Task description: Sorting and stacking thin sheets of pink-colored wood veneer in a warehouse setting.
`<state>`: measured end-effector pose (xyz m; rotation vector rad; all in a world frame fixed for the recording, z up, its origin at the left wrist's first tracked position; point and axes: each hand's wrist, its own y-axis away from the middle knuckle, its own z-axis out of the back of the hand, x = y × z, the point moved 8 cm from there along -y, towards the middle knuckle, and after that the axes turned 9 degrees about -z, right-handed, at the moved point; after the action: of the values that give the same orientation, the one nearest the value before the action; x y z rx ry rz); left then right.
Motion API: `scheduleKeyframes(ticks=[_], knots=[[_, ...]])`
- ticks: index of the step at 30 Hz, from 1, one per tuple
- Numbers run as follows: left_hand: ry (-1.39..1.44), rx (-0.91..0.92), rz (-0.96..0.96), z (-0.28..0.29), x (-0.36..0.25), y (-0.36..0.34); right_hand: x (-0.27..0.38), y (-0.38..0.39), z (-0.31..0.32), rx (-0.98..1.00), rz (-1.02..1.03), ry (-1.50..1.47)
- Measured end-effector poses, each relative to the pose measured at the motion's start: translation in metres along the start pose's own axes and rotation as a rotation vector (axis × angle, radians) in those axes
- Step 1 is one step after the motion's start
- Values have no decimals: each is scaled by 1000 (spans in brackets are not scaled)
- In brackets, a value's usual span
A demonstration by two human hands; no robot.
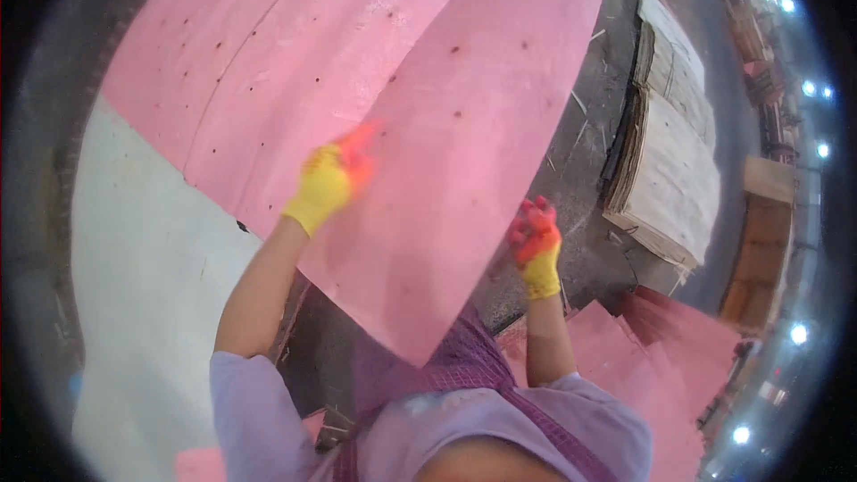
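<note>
My left hand [335,174], in a yellow glove with red-orange fingers, is over the large pink sheet [460,156] with small dark spots; its fingers are smeared by motion, so their grip is unclear. My right hand [536,241], gloved the same way, is just beside the sheet's right edge, fingers loosely curled and apart, with nothing visible in them. The sheet lies diagonally over other spotted pink sheets [237,58], its lower corner hanging above my purple apron [428,370].
A pale greenish-white panel [143,277] lies at the left. A stack of pale, rough-edged sheets [661,170] sits on the grey floor [580,161] at the right. More pink sheets [643,366] lie at lower right. A brown board [754,259] stands near the right rim.
</note>
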<state>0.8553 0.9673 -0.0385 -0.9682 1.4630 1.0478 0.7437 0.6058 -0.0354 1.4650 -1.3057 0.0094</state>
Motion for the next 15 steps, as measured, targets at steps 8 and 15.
scheduleKeyframes(ticks=[8, 15], knots=[[-1295, 265, 593, 114, 105, 1, -17, -64, 26, 27, 58, 111], [-1320, 365, 625, 125, 93, -21, -148, -157, -182, 293, -274, 641]])
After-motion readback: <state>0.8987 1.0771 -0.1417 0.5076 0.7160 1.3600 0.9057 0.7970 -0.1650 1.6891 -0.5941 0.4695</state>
